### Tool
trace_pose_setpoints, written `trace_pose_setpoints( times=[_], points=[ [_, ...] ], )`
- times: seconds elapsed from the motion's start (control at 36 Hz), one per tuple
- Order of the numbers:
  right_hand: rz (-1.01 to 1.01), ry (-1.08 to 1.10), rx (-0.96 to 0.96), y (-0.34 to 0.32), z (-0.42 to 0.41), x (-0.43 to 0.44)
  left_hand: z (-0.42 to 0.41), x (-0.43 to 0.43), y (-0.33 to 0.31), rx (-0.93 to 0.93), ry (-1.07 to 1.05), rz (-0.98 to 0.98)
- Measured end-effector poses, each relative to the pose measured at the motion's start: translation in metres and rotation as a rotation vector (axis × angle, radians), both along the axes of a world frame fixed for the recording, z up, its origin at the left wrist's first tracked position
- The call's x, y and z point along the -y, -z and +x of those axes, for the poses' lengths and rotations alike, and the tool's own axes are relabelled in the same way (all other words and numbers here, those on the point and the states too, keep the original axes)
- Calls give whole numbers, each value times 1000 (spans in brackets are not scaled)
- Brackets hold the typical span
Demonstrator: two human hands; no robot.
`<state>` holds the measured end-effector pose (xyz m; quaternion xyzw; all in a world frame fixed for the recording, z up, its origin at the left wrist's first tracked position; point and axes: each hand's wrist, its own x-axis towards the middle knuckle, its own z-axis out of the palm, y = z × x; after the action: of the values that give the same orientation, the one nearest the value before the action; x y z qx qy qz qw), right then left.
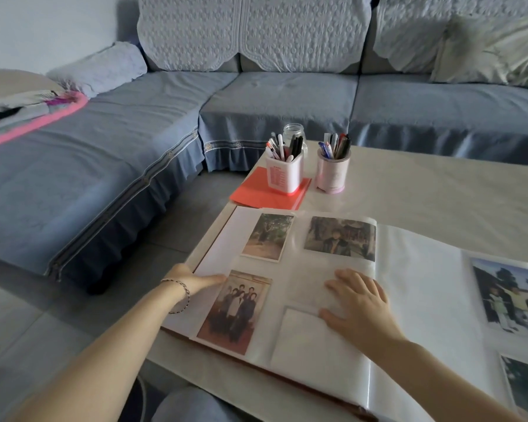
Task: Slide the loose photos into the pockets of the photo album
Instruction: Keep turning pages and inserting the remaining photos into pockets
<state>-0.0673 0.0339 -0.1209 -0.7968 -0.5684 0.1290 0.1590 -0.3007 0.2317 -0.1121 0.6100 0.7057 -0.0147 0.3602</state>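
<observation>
Left hand (pixel 192 280) reaches forward, fingers extended; right hand (pixel 363 303) palm down, fingers spread.

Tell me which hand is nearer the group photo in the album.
Left. The left hand sits at the upper left corner of the group photo; the right hand lies flat on the page to its right, clearly apart.

Legible text: none that we can read.

1. Square white pen holder (pixel 284 175), standing on the orange folder (pixel 256 194): we see rows of small red print on its front face, too small and blurred to make out.
2. Photo album (pixel 424 284), lying open: we find nothing readable on its pages.
3. Photos (pixel 237 309) in the pockets: we make out no writing, date or number on them.
</observation>
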Motion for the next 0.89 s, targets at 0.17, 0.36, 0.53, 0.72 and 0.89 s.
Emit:
trace_pose_setpoints(
  times=[0.17, 0.36, 0.53, 0.72, 0.89],
  points=[
    [11, -30, -22, -11, 4, 2, -14, 6, -41, 289, 60, 167],
    [98, -77, -166, -69, -11, -1, -20, 36, -150, 653, 300, 24],
    [225, -137, -378, -137, -28, 10, 25, 99, -208, 1050, 416, -113],
    [374, -4, -1081, -187, 1, 59, 94, 187, -199, 1531, 531, -133],
    [267, 106, -1362, -208, 69, 107, 160, 225, -179, 1240, 877, -47]
  ],
)
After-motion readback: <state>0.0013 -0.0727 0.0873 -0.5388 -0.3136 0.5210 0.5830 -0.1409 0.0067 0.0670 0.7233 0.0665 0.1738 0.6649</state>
